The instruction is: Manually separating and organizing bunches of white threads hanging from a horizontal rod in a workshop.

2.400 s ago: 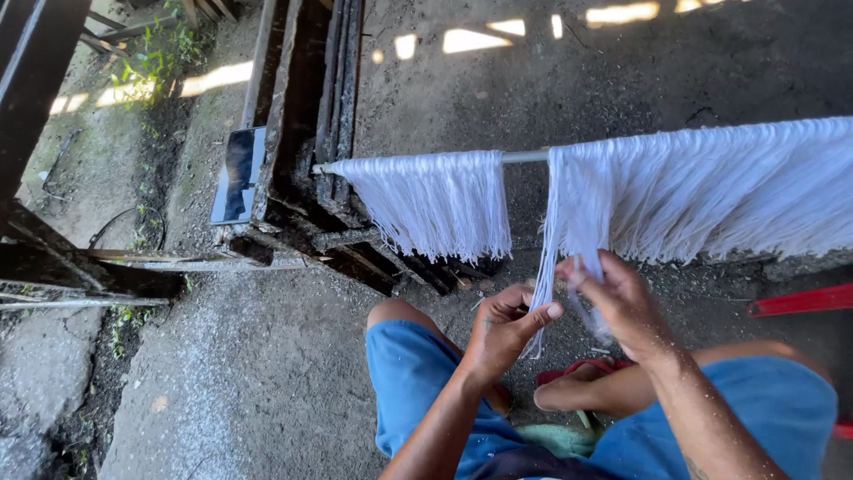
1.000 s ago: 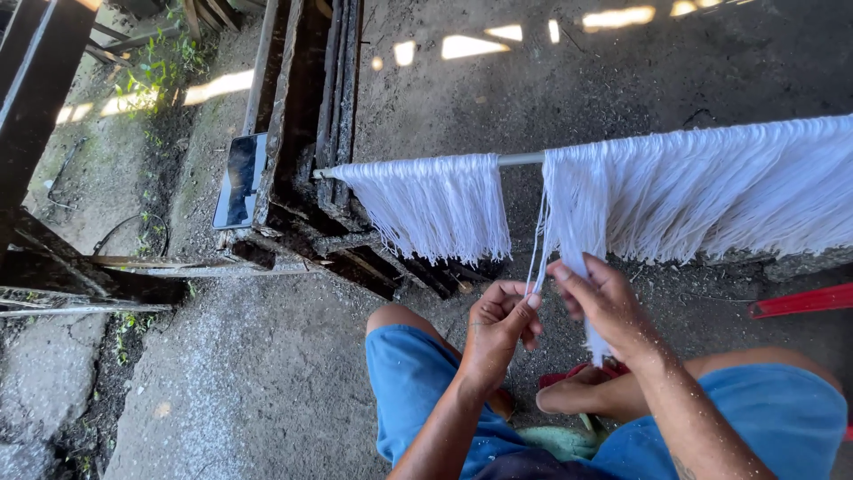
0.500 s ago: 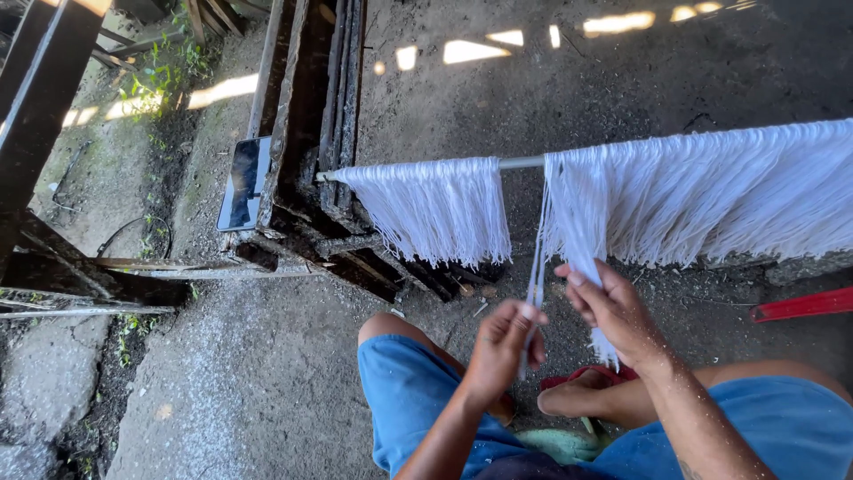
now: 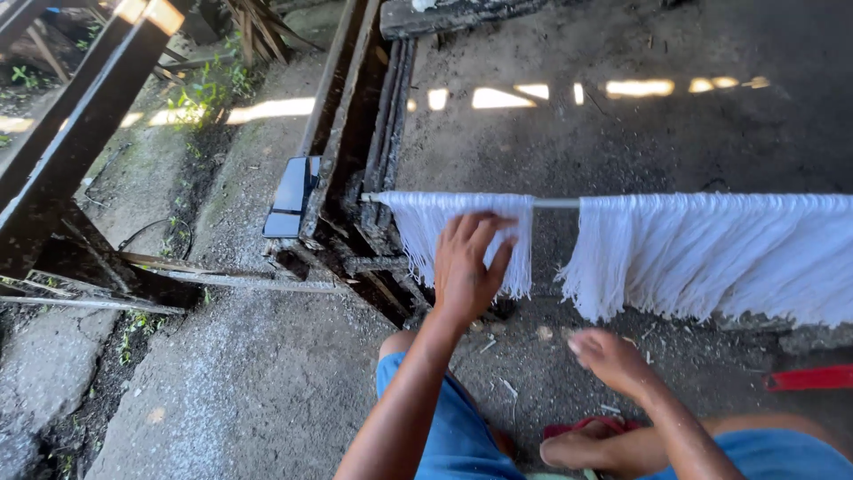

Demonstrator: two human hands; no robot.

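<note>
Left hand (image 4: 469,265) — fingers spread — rests against the smaller bunch of white threads (image 4: 426,233); right hand (image 4: 611,360) hangs loosely open, empty.

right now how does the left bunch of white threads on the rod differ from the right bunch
The left bunch is narrow; the right bunch is far wider, running off the picture's edge. The left hand lies on the left bunch; the right bunch is untouched, with the right hand below it. Both hang white from the same rod.

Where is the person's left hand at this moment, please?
In the head view, the left hand is raised against the smaller bundle of white threads hanging from the rod, left of the gap.
</note>
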